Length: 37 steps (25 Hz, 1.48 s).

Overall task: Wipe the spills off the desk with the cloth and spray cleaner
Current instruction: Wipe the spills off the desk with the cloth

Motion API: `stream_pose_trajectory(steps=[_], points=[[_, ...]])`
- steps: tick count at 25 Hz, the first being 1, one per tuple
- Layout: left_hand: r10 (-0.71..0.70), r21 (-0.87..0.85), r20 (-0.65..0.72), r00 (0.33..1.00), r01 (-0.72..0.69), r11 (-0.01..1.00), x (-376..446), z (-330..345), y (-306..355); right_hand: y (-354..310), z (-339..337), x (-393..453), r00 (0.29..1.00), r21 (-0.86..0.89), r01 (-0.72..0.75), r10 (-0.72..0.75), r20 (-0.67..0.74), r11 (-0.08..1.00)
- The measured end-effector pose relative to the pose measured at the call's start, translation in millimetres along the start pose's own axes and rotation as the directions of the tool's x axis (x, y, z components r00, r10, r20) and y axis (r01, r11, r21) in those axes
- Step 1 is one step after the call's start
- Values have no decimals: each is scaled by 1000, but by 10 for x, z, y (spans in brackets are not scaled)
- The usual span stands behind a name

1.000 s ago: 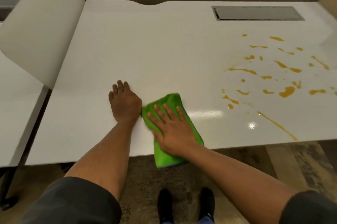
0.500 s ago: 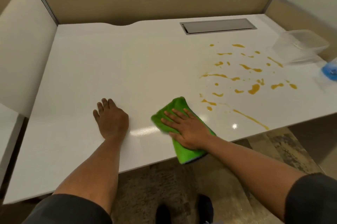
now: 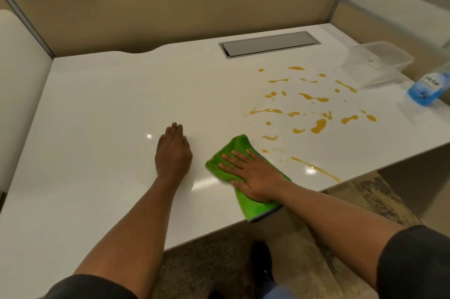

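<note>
Green microfibre cloth (image 3: pixel 246 174), folded, lies at the near edge of the white desk (image 3: pixel 117 113), overhanging slightly. The right hand (image 3: pixel 253 177) presses it flat with fingers straight and spread, apparently to load the pad for wiping; the left hand (image 3: pixel 173 152) rests flat beside it, holding nothing, likely as a brace. Orange spills (image 3: pixel 319 125) begin just right of the cloth and remain unwiped. The blue spray cleaner (image 3: pixel 427 89) and a clear container (image 3: pixel 379 62) stand beyond them, bounding the sweep.
</note>
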<state>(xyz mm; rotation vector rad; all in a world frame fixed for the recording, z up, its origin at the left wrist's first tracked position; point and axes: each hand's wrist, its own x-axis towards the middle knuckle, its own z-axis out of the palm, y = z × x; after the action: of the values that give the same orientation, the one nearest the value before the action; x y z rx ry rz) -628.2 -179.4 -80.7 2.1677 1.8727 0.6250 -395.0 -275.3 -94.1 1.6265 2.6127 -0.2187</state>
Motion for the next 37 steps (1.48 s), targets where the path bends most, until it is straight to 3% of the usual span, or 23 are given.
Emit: stream_pose_trajectory(steps=[2, 4, 6, 7, 9, 11, 12, 14, 16, 18, 19, 21, 23, 24, 25, 27, 29, 30, 31, 33, 35, 36, 37], points=[[-8, -31, 23, 1000, 9, 999, 107, 111, 142, 391, -21, -65, 998, -17, -56, 56, 9, 998], [-30, -48, 43, 999, 32, 998, 210, 208, 224, 593, -65, 14, 927, 30, -372, 373, -35, 928], [-36, -44, 58, 998, 38, 998, 334, 301, 319, 576, -91, 206, 871, 89, -484, 489, -50, 871], [-34, -36, 65, 997, 36, 999, 407, 346, 380, 553, -88, 266, 908, 80, -412, 417, -51, 908], [-41, -19, 81, 996, 43, 999, 545, 417, 503, 666, -55, 218, 994, 17, -112, 112, -2, 994], [-37, 10, 97, 995, 36, 999, 657, 468, 588, 985, -91, 27, 995, -9, 100, -100, 14, 995], [-28, 27, 109, 994, 25, 999, 701, 499, 613, 1174, -94, -45, 995, -14, 98, -98, 9, 995], [-29, 56, 135, 990, 22, 998, 784, 569, 631, 1495, -101, -65, 989, 7, -144, 144, -17, 990], [-46, 82, 153, 987, 34, 996, 849, 632, 642, 1586, -146, 124, 876, 80, -475, 479, -54, 876], [-55, 99, 150, 987, 41, 994, 897, 700, 673, 1411, -213, 416, 816, 137, -562, 573, -67, 816], [-65, 96, 147, 987, 51, 994, 918, 737, 695, 1282, -203, 501, 858, 121, -499, 509, -69, 858], [-86, 83, 135, 987, 75, 994, 920, 791, 720, 1100, -113, 443, 977, 61, -206, 209, -52, 977], [-100, 81, 112, 989, 91, 993, 906, 805, 713, 1196, -99, 213, 996, 21, 86, -85, -41, 996], [-108, 83, 106, 989, 99, 992, 903, 799, 706, 1343, -105, 173, 989, 7, 140, -140, -49, 990], [-115, 90, 103, 988, 106, 990, 893, 794, 707, 1490, -109, 189, 993, -5, 99, -99, -58, 995], [-117, 110, 99, 988, 106, 988, 873, 802, 713, 1701, -157, 387, 971, 34, -223, 226, -80, 974], [-119, 117, 93, 988, 108, 987, 887, 826, 729, 1695, -221, 761, 849, 138, -506, 519, -93, 852], [-126, 116, 92, 988, 115, 987, 901, 834, 736, 1607, -253, 922, 830, 163, -534, 551, -86, 830], [-133, 119, 91, 987, 122, 985, 907, 840, 736, 1489, -259, 1020, 863, 150, -485, 499, -80, 862], [-141, 120, 93, 986, 130, 984, 907, 840, 727, 1346, -198, 974, 977, 80, -195, 201, -76, 977], [-141, 117, 96, 985, 129, 985, 909, 830, 721, 1532, -192, 735, 991, 40, 112, -108, -85, 993], [-140, 117, 93, 986, 129, 985, 904, 838, 720, 1733, -202, 664, 978, 35, 181, -176, -114, 983], [-142, 118, 89, 986, 131, 984, 895, 849, 721, 1972, -207, 644, 981, 45, 151, -144, -133, 988]])
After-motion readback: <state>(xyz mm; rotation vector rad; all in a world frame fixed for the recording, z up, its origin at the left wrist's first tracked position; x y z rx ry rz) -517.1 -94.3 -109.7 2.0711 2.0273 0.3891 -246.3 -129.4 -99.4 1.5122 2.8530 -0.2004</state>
